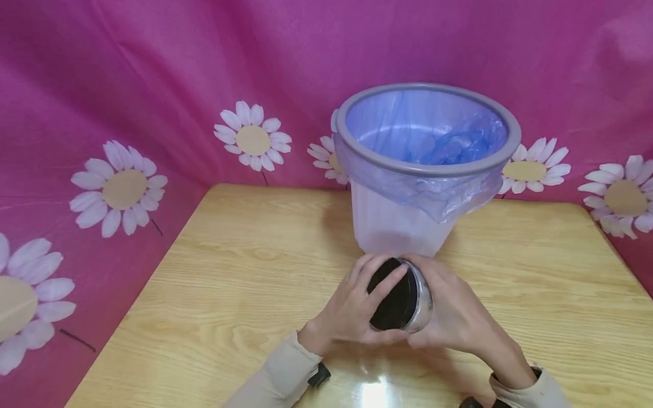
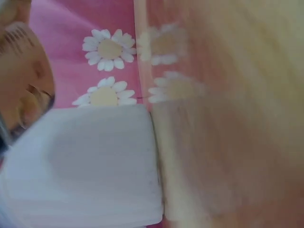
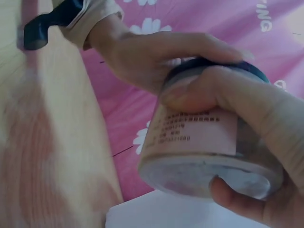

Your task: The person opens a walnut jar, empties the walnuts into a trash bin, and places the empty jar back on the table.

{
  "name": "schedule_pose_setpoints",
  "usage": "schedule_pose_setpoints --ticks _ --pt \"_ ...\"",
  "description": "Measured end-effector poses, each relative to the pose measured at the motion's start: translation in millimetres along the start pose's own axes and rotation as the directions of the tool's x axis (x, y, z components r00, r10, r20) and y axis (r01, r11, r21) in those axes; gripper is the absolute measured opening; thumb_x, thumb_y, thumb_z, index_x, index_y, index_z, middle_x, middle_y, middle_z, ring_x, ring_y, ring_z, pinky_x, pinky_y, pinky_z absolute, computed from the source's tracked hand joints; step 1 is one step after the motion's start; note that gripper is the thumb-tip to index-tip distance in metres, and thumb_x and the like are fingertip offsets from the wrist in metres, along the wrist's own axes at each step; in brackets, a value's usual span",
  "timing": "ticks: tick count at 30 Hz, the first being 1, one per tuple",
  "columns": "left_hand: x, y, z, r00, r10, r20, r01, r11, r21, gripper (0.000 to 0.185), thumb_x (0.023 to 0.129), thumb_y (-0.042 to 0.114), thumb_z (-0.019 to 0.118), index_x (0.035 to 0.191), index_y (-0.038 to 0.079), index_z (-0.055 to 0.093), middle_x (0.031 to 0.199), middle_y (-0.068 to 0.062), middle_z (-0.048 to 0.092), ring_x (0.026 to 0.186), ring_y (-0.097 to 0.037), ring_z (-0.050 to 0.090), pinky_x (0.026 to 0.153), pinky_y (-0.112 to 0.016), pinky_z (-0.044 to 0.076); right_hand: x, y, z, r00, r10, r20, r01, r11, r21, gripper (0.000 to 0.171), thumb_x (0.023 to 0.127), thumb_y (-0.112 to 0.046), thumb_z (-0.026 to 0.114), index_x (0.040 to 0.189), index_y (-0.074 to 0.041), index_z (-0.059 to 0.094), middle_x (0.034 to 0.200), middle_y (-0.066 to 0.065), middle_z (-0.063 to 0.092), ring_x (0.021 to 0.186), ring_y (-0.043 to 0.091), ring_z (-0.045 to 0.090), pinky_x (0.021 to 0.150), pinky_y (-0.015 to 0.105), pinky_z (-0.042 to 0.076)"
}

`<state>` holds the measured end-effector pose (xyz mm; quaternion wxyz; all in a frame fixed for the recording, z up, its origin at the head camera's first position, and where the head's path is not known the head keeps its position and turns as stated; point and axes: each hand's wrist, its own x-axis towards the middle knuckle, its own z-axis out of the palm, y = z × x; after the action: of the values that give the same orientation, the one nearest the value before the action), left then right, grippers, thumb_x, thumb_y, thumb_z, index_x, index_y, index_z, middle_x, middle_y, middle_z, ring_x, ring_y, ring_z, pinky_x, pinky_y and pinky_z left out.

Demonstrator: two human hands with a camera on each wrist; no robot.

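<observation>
A clear jar [image 1: 423, 303] with a black lid [image 1: 395, 303] is held tilted above the table, between both hands. My left hand [image 1: 352, 306] grips the lid, its fingers spread over the black top. My right hand [image 1: 454, 306] holds the jar's body from the other side. In the right wrist view the jar [image 3: 190, 135] shows a printed label and a see-through base, with the right thumb and fingers around it. Only a labelled side of the jar [image 2: 23, 80] shows at the left edge of the left wrist view.
Behind the hands a white bin [image 1: 398, 221] with a grey rim stands on the wooden table [image 1: 229, 272], lined with a blue plastic bag [image 1: 444, 192]. A pink cloth with daisies [image 1: 173, 85] hangs around the back and left side.
</observation>
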<state>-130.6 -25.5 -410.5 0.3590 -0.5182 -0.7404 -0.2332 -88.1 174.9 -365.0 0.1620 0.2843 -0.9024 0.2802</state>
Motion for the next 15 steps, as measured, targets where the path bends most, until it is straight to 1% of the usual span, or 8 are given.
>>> schedule_pose_setpoints --ticks 1,3,5,6,9,12,15 --pt "1.1 -1.9 -0.9 0.998 0.051 -0.027 -0.051 0.999 0.007 0.079 0.087 0.064 0.049 0.140 0.006 0.041 0.137 -0.025 0.042 0.122 -0.036 0.044 0.108 -0.042 0.036 0 -1 -1 1.000 -0.017 0.004 0.017 1.000 0.003 0.109 0.035 -0.030 0.090 0.132 -0.003 0.048 0.121 0.006 0.058 0.106 0.022 0.056 0.084 0.046 0.052" --pt "3.6 -5.2 -2.8 0.987 0.141 -0.082 -0.140 0.990 0.013 0.071 0.086 0.062 0.051 0.133 0.009 0.050 0.136 -0.026 0.044 0.120 -0.038 0.045 0.105 -0.045 0.038 1 -2 -3 0.999 -0.047 0.011 0.046 0.999 0.018 0.108 0.035 -0.029 0.090 0.132 -0.006 0.048 0.121 0.002 0.058 0.106 0.018 0.056 0.083 0.043 0.053" --pt "5.5 -7.5 -4.2 0.972 0.198 -0.124 -0.197 0.980 0.019 0.066 0.084 0.061 0.053 0.127 0.010 0.056 0.134 -0.026 0.046 0.117 -0.039 0.047 0.102 -0.045 0.041 1 -4 -3 0.998 -0.067 0.013 0.067 0.997 0.024 0.108 0.034 -0.028 0.090 0.132 -0.007 0.049 0.120 -0.001 0.058 0.105 0.015 0.056 0.082 0.040 0.053" --pt "6.1 -8.0 -4.6 0.967 0.215 -0.140 -0.214 0.977 0.022 0.064 0.084 0.060 0.053 0.124 0.010 0.058 0.133 -0.026 0.047 0.116 -0.039 0.048 0.100 -0.045 0.042 2 -5 -2 0.997 -0.073 0.013 0.073 0.997 0.026 0.107 0.034 -0.028 0.090 0.131 -0.008 0.049 0.120 -0.001 0.058 0.104 0.015 0.056 0.083 0.040 0.053" --pt "5.9 -7.8 -3.8 0.954 0.229 -0.194 -0.227 0.973 0.034 0.060 0.084 0.057 0.050 0.120 0.009 0.059 0.126 -0.026 0.051 0.111 -0.039 0.052 0.096 -0.045 0.045 2 -9 1 0.997 -0.083 0.005 0.083 0.996 0.019 0.106 0.035 -0.029 0.089 0.131 -0.006 0.049 0.119 0.000 0.058 0.104 0.016 0.057 0.082 0.040 0.054" --pt "4.1 -5.2 -1.5 0.948 0.209 -0.240 -0.208 0.978 0.027 0.057 0.085 0.053 0.047 0.120 0.008 0.056 0.123 -0.027 0.052 0.109 -0.040 0.053 0.095 -0.045 0.046 2 -13 5 0.997 -0.079 -0.008 0.079 0.997 0.012 0.105 0.035 -0.030 0.089 0.130 -0.005 0.050 0.118 0.001 0.058 0.105 0.017 0.056 0.083 0.040 0.054" --pt "2.0 -2.8 1.0 0.937 0.196 -0.288 -0.203 0.979 0.007 0.056 0.085 0.049 0.045 0.119 0.006 0.054 0.120 -0.029 0.053 0.108 -0.041 0.054 0.095 -0.047 0.046 2 -15 8 0.997 -0.079 -0.015 0.080 0.997 0.001 0.105 0.035 -0.030 0.089 0.129 -0.006 0.050 0.118 0.001 0.058 0.105 0.017 0.056 0.082 0.041 0.054"
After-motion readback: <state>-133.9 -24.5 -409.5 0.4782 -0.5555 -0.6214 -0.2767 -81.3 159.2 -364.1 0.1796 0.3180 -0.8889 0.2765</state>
